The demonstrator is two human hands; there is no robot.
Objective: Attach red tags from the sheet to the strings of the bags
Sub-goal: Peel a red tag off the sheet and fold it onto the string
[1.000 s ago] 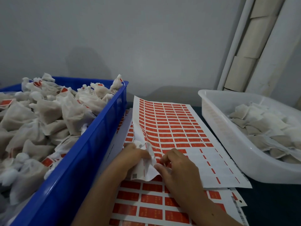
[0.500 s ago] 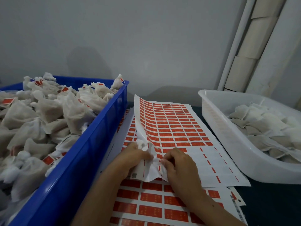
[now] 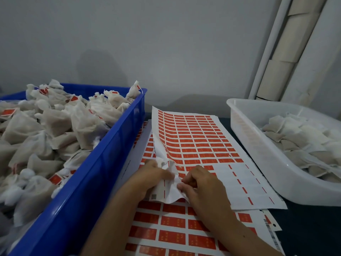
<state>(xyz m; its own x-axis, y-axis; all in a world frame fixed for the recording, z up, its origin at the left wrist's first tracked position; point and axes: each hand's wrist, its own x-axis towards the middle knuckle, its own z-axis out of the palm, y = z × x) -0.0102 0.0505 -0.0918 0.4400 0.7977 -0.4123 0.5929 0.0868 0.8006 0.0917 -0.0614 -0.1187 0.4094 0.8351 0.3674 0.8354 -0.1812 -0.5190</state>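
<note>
- Your left hand (image 3: 153,175) has crumpled the lifted corner of the top sheet (image 3: 193,145) further in the last second, so a red tag (image 3: 181,175) is about to come free.
- Your right hand (image 3: 201,183) has its fingers (image 3: 181,186) pinched together on that tag, right at the sheet's curled edge.
- Your left fingers are clamped on the paper.
- Untagged bags (image 3: 302,133) wait in the white tray (image 3: 258,163), well apart on your right.
</note>
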